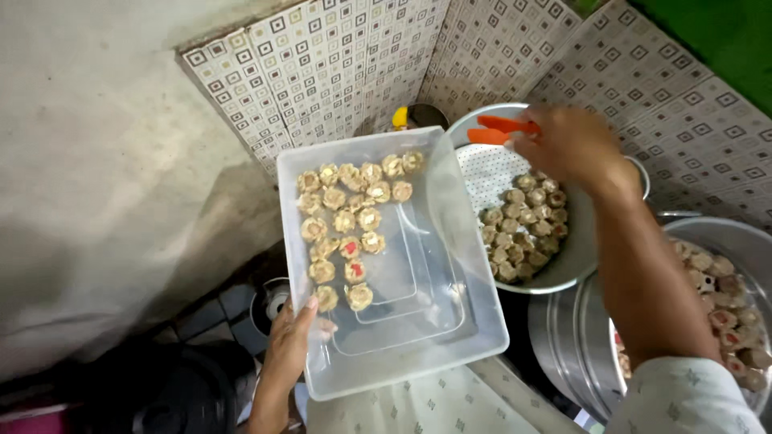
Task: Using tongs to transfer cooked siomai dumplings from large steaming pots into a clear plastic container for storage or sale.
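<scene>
Nearest me: my left hand point(288, 341) grips the lower left rim of a clear rectangular plastic tub point(418, 321), thumb hooked over the edge, remaining fingers underneath and out of sight. I hold the tub tilted above the work area. Inside it, small round tan dumplings point(346, 221), a few with red tops, sit bunched in the upper left part; the rest of the tub floor is bare.

Right of the tub, my right forearm in a pale patterned sleeve point(683, 398) runs up over a round metal steamer tray point(748, 241) loaded with more dumplings along the right edge.

Further out: my right hand point(567, 145) is clenched on orange plastic tongs point(498, 130), over a round metal steamer pan with a white perforated liner point(490, 173). A cluster of cooked dumplings point(523, 229) lies in that pan, just beside the tub's right wall.

Behind it all, patterned wall tiles point(346, 64).
</scene>
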